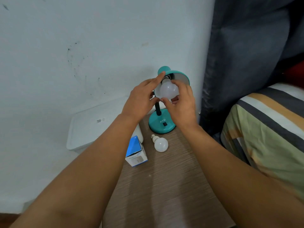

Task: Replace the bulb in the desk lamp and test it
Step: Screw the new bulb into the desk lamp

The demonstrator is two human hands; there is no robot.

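Note:
A teal desk lamp (162, 125) stands at the far end of a wooden bedside table (164, 178), its shade tilted toward me. A white bulb (168, 90) sits at the mouth of the shade, its metal screw base at the socket. My right hand (181, 106) grips this bulb with thumb and fingers curled round it. My left hand (143, 99) holds the left edge of the shade, forefinger stretched up onto the teal top. A second white bulb (160, 143) lies on the table in front of the lamp's base.
A blue and white bulb box (136, 151) lies at the table's left edge. Left of the table stands a white plastic bin with a lid (92, 127), against the wall. A bed with striped bedding (266, 134) and a dark curtain (238, 63) close in on the right.

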